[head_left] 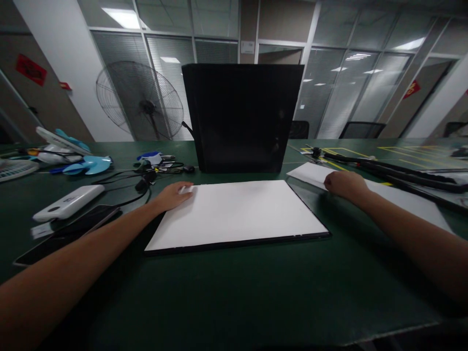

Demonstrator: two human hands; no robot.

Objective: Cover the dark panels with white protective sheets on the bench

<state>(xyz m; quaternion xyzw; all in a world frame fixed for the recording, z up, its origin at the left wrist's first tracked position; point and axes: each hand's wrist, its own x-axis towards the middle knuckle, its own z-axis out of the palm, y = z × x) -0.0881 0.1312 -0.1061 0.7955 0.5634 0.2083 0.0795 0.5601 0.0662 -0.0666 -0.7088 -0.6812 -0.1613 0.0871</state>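
A flat white panel [237, 212] with a thin black edge lies on the green table in front of me. My left hand [174, 196] rests at its far left corner, fingers stretched out and thumb apart from them on the white surface. To the right is a second white sheet [405, 202], long and thin, lying at a slant. My right hand [345, 185] is closed at this sheet's far left part, with the fingers curled down at it. The fingertips of the right hand are hidden from view.
A large black box-like case [244, 119] stands upright behind the panel. On the left lie a white device [68, 202], a dark phone-like slab [69, 234], cables and blue fan blades [89, 165]. Black strips [398, 171] lie at the right. The green table's [234, 292] near edge shows at lower right.
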